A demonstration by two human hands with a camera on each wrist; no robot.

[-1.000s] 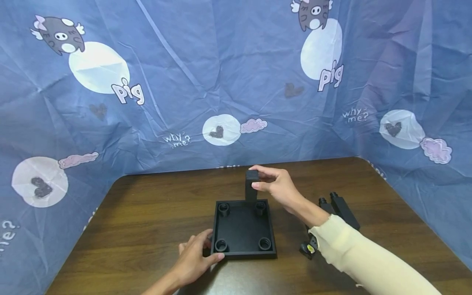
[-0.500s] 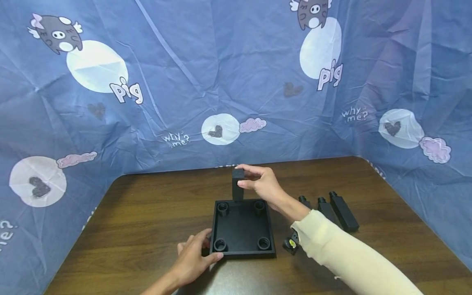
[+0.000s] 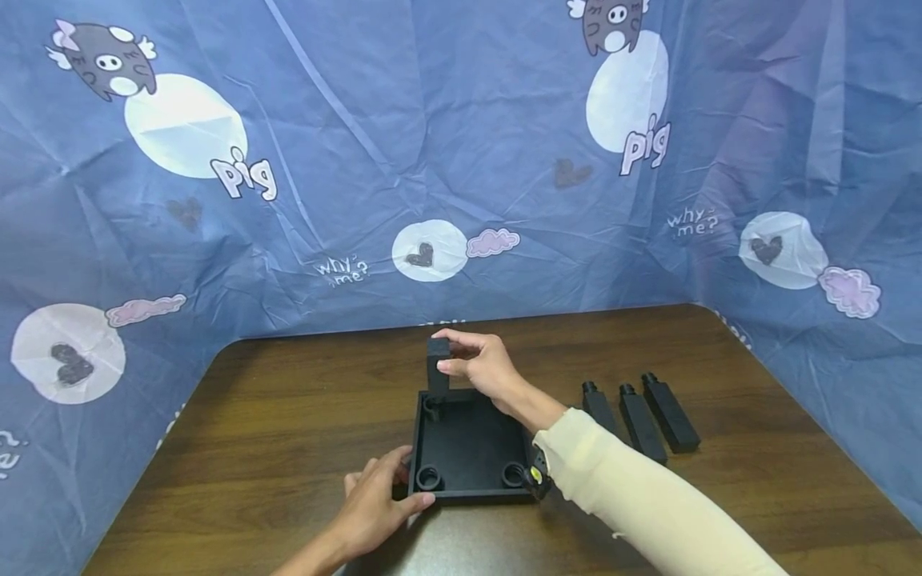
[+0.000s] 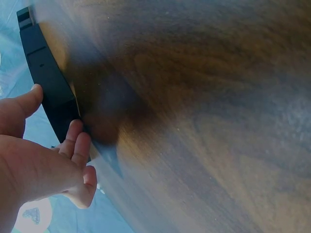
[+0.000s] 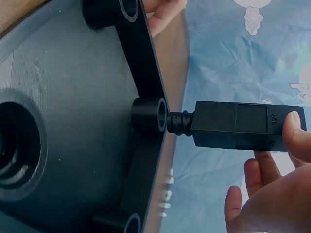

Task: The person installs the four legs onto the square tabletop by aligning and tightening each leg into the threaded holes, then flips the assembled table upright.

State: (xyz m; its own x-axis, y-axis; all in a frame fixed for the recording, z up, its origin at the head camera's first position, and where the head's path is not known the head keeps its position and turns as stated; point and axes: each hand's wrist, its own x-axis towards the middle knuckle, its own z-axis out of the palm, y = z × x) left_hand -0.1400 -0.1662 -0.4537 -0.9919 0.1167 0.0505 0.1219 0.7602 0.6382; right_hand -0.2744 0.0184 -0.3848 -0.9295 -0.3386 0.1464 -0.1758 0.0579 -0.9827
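Note:
My right hand (image 3: 486,368) pinches the top end of a black square leg (image 3: 436,374) between thumb and fingers. The leg points threaded end down, at the far-left corner of a black square tray-like panel (image 3: 471,444). In the right wrist view, its threaded tip (image 5: 180,123) lines up with the mouth of a round socket (image 5: 148,115), very close to it; whether they touch, I cannot tell. My left hand (image 3: 378,500) grips the panel's near-left corner, thumb on the front edge. The panel's far-right socket is hidden behind my right hand and wrist.
Three more black legs (image 3: 643,424) lie side by side on the wooden table (image 3: 288,416) to the right, partly behind my sleeve (image 3: 634,496). A blue printed cloth (image 3: 461,160) hangs behind the table.
My right hand has carried the leg leftward along the panel's far edge, from the far-right corner to the far-left socket, and slightly lower. My left hand keeps its grip.

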